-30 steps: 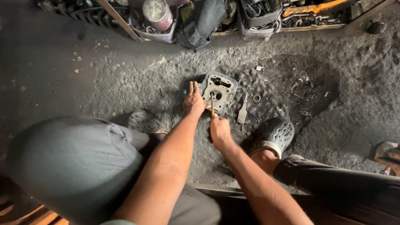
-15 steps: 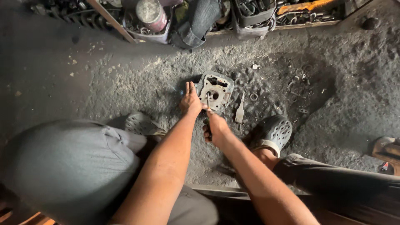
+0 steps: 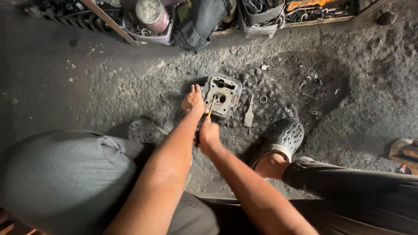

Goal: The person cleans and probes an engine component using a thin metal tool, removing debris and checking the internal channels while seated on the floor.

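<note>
head view, part: a grey metal engine part (image 3: 222, 94) lies flat on the gritty floor (image 3: 109, 82), just ahead of the person's knees.
head view, left hand: the left hand (image 3: 193, 102) rests against the part's left edge, fingers (image 3: 195, 89) laid close together and pressing it down.
head view, right hand: the right hand (image 3: 208, 134) is wrapped around the handle of a thin tool (image 3: 211, 107); its tip sits in the round opening near the part's middle.
head view, around: a flat scraper (image 3: 249, 115) lies just right of the part, with a small ring (image 3: 263, 99) and loose bits (image 3: 311, 82) further right. two dark clogs (image 3: 283, 137) flank the arms; crates of tools (image 3: 261, 11) line the top edge.
step in hand: likely picking or scraping inside the opening while the part is steadied.
next move calls for: probably firm downward hold from the left hand and short, controlled strokes so the tip does not slip out.
</note>
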